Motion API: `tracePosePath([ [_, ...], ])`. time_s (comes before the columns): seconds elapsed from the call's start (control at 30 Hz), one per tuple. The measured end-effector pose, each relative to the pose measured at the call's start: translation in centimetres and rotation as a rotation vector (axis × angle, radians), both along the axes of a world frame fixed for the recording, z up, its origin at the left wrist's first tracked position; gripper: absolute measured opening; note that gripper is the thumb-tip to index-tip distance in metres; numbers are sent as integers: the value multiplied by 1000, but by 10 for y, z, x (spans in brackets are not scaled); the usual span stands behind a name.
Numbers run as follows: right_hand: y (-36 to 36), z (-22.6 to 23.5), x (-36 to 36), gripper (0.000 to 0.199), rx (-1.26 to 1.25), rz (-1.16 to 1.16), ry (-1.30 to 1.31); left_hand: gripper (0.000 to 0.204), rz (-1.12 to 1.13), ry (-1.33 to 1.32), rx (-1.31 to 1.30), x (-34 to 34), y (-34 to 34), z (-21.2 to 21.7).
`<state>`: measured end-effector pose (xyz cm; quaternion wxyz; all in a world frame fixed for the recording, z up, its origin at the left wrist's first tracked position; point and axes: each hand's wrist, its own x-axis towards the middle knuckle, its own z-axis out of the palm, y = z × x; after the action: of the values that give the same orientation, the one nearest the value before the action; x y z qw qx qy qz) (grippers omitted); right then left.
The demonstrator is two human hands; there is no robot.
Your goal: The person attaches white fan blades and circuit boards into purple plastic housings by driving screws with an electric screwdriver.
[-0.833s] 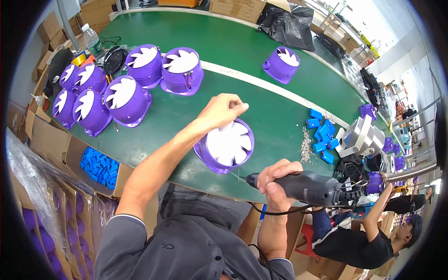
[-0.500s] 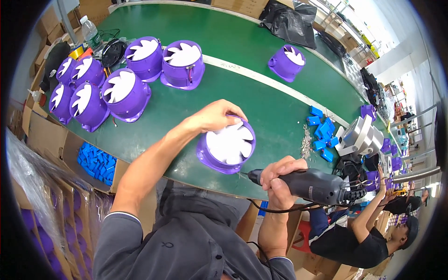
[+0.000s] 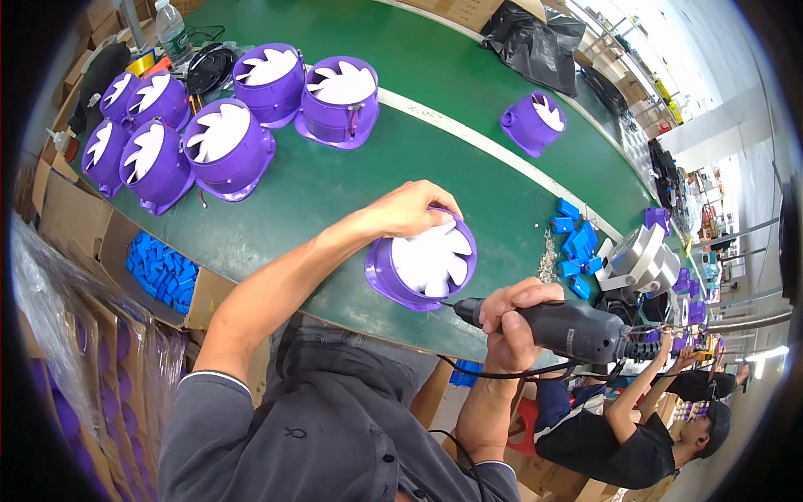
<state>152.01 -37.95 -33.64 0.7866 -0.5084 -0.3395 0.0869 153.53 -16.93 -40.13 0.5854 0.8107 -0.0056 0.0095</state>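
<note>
A round purple fan housing (image 3: 386, 280) with white blades (image 3: 425, 261) sits near the front edge of the green table. My left hand (image 3: 418, 207) grips its far rim, fingers curled over the edge. In my right hand (image 3: 512, 322) is a black corded electric screwdriver (image 3: 577, 332), held almost level. Its thin bit points left and meets the housing's lower right side; whether it sits in a screw is too small to tell. My right fingers wrap around the front of the screwdriver's body.
Several purple fans (image 3: 230, 151) stand at the left, and another (image 3: 535, 124) beyond the white strip. Blue blocks (image 3: 577, 244) and small screws (image 3: 548, 255) lie at the right near a grey-white device (image 3: 642, 261). A carton of blue pieces (image 3: 205, 297) is below left. A co-worker (image 3: 615, 435) sits at right.
The view has shifted slightly, so the fans at left appear higher. The screwdriver now lies at a slightly different tilt, its bit at the housing's edge. Both hands keep their hold.
</note>
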Motion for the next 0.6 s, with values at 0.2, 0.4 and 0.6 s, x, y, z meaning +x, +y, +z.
tracePosePath([
  [0.2, 0, -1, 0, 25, -7, -6, -5, 21, 8, 36, -13, -2, -1, 4],
  [0.4, 1, -1, -2, 25, 8, -6, 1, 22, 10, 22, 5, -2, 0, 4],
  [0.6, 3, -1, 1, 25, 12, -12, 31, 22, 4, 17, 10, -3, -1, 3],
])
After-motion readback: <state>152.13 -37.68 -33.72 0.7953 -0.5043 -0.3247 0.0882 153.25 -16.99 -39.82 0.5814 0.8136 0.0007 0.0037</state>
